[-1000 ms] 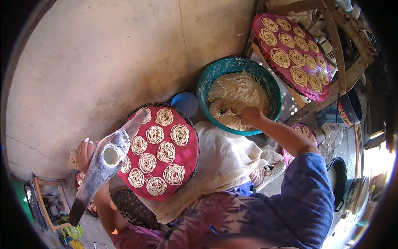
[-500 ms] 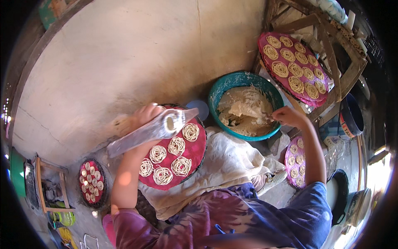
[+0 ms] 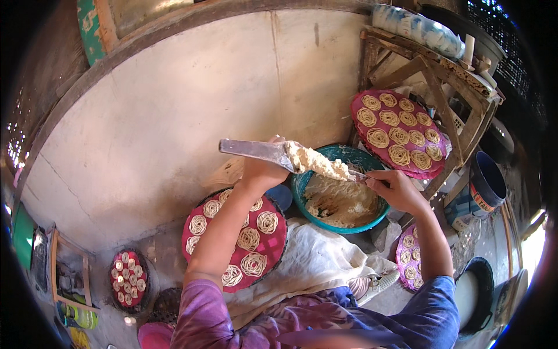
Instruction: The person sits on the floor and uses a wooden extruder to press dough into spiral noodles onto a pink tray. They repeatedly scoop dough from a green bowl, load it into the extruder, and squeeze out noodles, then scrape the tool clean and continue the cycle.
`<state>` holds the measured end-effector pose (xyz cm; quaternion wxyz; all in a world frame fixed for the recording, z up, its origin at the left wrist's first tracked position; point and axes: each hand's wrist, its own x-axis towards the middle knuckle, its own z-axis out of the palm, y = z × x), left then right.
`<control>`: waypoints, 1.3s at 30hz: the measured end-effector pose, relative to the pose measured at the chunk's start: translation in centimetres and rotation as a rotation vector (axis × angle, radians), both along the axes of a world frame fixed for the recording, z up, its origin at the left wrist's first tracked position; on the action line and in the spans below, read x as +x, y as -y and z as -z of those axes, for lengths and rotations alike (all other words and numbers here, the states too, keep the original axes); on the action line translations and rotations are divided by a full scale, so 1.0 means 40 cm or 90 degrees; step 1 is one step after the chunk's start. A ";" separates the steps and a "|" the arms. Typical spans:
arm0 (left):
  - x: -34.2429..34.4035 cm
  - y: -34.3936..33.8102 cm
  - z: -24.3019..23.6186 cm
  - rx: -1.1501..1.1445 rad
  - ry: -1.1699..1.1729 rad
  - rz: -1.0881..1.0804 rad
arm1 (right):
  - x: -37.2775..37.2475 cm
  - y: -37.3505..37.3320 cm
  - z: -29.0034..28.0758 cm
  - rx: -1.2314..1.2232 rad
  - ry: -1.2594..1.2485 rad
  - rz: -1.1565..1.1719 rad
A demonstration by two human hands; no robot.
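My left hand (image 3: 263, 174) grips a long, grey hand press (image 3: 253, 149) from beneath, partly hidden by it; earlier a round opening showed in its middle. My right hand (image 3: 401, 189) is closed on the handle of a spoon or spatula (image 3: 358, 176); dough covers its blade. A thick strip of pale, sticky dough (image 3: 318, 163) lies along that blade and meets the press at its opening. Below is a teal basin (image 3: 297, 192) with more wet dough (image 3: 349, 203). Under my left forearm rests a round tray with pink-red cloth (image 3: 272, 241), bearing several coiled dough rosettes (image 3: 254, 263).
Another pink tray (image 3: 372, 119) of rosettes leans by a wooden frame (image 3: 459, 116) at right. Smaller trays stand at far left (image 3: 138, 299) and beside my foot (image 3: 401, 267). A dark bucket (image 3: 488, 180) and a black tub (image 3: 491, 291) of whitish liquid are at right.
The press has moved right and up, off the tray toward the basin. My right hand has lifted the spoon out of the basin with dough on it, up against the press.
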<state>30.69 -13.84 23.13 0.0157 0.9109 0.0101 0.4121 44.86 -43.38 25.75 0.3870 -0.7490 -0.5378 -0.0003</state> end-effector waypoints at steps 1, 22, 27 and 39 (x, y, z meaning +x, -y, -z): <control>0.003 0.012 -0.002 0.008 -0.008 -0.021 | -0.004 0.008 -0.010 0.024 0.192 0.044; 0.137 0.063 0.022 -0.006 -0.031 -0.110 | -0.027 0.057 -0.071 -0.189 0.624 0.203; 0.160 0.081 0.001 0.064 0.018 -0.091 | -0.005 0.041 -0.052 -0.179 0.582 0.193; 0.199 0.020 0.022 -0.050 0.016 -0.098 | 0.046 0.063 -0.006 -0.147 0.422 0.244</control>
